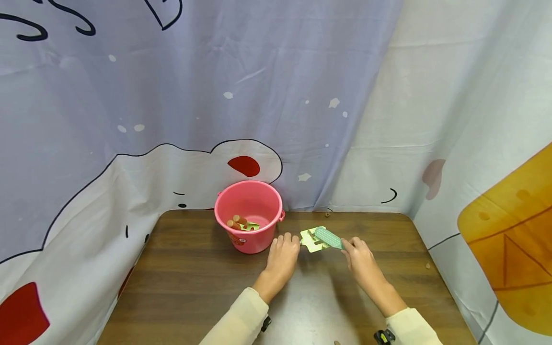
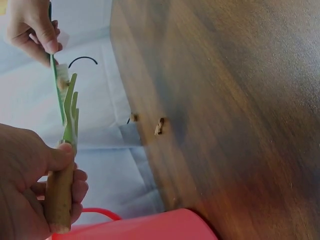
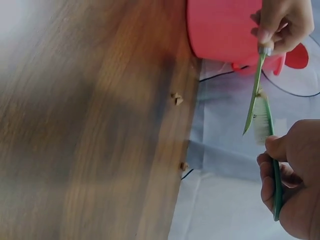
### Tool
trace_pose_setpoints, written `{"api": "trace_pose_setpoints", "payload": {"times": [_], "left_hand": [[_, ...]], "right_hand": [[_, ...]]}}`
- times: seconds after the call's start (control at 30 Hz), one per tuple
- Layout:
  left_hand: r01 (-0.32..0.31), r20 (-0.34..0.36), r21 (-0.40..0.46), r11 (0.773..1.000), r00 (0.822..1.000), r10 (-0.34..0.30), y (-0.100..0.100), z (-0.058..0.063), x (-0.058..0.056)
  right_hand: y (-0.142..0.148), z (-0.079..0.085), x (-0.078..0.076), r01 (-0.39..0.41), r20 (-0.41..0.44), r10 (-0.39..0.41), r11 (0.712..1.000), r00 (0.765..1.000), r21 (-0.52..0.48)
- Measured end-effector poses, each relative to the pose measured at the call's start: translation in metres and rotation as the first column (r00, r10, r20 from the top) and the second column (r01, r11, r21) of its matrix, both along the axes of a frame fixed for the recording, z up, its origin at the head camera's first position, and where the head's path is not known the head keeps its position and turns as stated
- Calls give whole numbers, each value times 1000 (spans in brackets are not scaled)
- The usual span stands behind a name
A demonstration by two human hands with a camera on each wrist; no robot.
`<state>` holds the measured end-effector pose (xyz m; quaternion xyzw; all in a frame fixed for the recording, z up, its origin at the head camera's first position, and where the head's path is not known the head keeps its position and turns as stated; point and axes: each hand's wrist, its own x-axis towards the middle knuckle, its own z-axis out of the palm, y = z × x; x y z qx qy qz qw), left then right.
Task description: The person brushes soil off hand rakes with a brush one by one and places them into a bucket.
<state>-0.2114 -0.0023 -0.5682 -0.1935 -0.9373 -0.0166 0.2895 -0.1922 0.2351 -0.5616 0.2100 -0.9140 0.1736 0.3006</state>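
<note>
My left hand [image 1: 282, 254] grips the wooden handle [image 2: 60, 195] of a small green garden fork [image 1: 305, 238], holding it above the table beside the bucket. In my right hand [image 1: 364, 263] is a green brush [image 1: 329, 237] with white bristles [image 3: 261, 120], held by its handle. The bristles face the fork's slotted head and meet it in the head view. A bit of brown dirt [image 2: 62, 83] shows by the bristles. Left of the hands stands a pink bucket [image 1: 263, 241], with wooden-handled green tools [image 1: 239, 219] inside.
The brown wooden table [image 1: 185, 282] ends at a printed cloth [image 1: 323, 96] behind and on the right. Small brown crumbs [image 2: 159, 126] lie near the table's back edge, with another crumb [image 1: 428, 266] on the right side.
</note>
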Motion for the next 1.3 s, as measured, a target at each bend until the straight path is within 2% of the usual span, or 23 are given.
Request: {"api": "trace_pose_setpoints", "payload": {"times": [0.2, 0.4, 0.63, 0.9, 1.3], "left_hand": [[11, 2, 4, 1000, 1000, -11, -2, 2, 0], [1, 12, 0, 1000, 1000, -1, -2, 3, 0], [-4, 15, -9, 1000, 1000, 4, -2, 1, -2], [-3, -4, -12, 1000, 1000, 3, 0, 0, -2], [12, 17, -19, 1000, 1000, -12, 2, 0, 1]], "right_hand": [[11, -2, -2, 24, 7, -24, 1000, 1000, -18], [17, 1, -1, 51, 71, -48, 998, 996, -39], [0, 9, 9, -20, 97, 26, 998, 995, -57], [-24, 6, 12, -83, 64, 85, 996, 994, -30], [-20, 2, 2, -4, 62, 5, 1000, 998, -13]]}}
